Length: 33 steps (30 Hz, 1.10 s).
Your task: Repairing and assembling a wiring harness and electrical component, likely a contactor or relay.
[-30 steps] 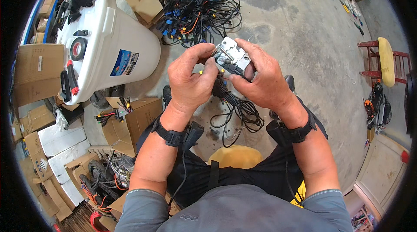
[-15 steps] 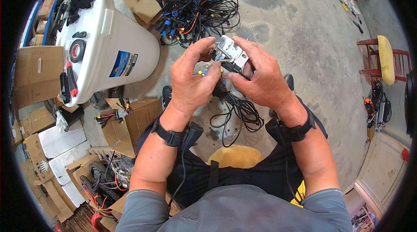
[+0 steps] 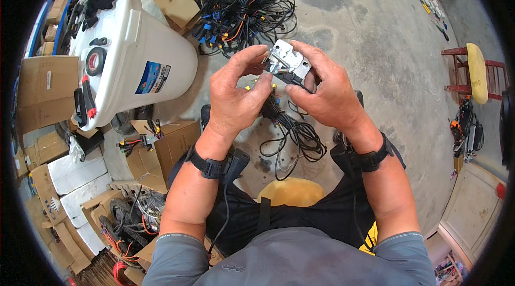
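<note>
Held up in front of me is a silvery metal latch mechanism (image 3: pixel 290 60) with holes in its plate and a black plug and cable at its lower edge. My right hand (image 3: pixel 328 88) grips its right side, thumb below and fingers along the far edge. At its left edge, the thumb and forefinger of my left hand (image 3: pixel 240 90) pinch around the small metal lever parts; the exact contact is hard to see. Beneath my hands, a bundle of black cables (image 3: pixel 294 138) with yellow connectors near its top hangs or lies; which one I cannot tell.
Farther off lies a heap of black cables (image 3: pixel 241 15) with blue and yellow connectors. A white bucket (image 3: pixel 177 66) stands left, with a tape roll (image 3: pixel 95 62) and a red-black tool (image 3: pixel 87 98) on it. Cardboard boxes (image 3: pixel 179 144) crowd the left; a red chair (image 3: pixel 456 53) stands right.
The latch mechanism has tilted slightly and shifted a little to the right in my hands, showing more of its plate. My left thumb and forefinger have moved slightly.
</note>
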Each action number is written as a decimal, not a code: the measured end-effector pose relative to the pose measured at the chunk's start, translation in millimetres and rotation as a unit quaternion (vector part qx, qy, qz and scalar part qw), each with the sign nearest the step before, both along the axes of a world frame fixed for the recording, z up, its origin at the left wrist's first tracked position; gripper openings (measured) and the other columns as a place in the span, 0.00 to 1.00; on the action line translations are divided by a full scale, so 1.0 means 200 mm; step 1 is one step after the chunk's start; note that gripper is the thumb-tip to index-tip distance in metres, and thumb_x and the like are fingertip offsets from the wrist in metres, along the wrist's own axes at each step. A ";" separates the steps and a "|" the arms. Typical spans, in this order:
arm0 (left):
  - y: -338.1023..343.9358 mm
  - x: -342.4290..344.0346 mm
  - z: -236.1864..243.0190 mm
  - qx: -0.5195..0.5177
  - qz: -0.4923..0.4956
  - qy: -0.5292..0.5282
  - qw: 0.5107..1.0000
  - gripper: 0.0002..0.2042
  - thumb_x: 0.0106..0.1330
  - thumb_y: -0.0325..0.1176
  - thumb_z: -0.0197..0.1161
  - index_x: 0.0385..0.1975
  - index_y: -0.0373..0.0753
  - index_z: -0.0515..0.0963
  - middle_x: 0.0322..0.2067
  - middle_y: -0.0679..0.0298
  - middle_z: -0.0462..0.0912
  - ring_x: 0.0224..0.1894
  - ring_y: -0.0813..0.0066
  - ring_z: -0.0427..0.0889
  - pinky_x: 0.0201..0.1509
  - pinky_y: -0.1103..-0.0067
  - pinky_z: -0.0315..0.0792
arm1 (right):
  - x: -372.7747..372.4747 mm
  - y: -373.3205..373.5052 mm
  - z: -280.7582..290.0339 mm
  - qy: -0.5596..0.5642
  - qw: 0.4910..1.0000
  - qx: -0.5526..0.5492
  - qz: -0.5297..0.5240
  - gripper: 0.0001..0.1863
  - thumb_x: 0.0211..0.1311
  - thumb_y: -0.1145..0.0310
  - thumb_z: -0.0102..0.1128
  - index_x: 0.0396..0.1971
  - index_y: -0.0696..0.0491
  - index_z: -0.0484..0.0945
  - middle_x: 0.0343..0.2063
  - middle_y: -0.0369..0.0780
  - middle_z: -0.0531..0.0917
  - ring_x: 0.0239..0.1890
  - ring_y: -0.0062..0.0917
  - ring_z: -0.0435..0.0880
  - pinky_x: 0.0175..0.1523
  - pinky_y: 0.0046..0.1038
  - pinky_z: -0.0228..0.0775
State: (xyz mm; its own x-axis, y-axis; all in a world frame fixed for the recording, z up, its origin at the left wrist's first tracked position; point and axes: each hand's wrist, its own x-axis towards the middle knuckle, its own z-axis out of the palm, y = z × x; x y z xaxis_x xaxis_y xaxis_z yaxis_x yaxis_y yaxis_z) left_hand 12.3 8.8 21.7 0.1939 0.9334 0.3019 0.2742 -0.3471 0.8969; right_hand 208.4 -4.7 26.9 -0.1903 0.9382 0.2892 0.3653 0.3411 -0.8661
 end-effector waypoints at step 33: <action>0.01 -0.01 0.00 0.070 -0.004 0.042 0.997 0.06 0.56 0.18 0.66 0.33 0.29 0.81 0.33 0.56 0.86 0.35 0.75 0.85 0.41 0.79 0.79 | -0.01 -0.02 0.07 0.068 0.978 -0.197 -0.004 0.31 0.49 0.69 0.68 0.55 0.65 0.72 0.23 0.34 0.76 0.21 0.10 0.68 0.25 0.20 0.64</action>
State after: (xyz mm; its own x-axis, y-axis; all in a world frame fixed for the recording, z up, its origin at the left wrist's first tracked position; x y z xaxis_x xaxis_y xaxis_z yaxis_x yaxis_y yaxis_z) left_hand 10.3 11.4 21.0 0.2304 0.8815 0.4122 0.3424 -0.4699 0.8136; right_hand 206.6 -8.1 41.1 -0.1680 0.9831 -0.0724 0.2380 -0.0309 -0.9708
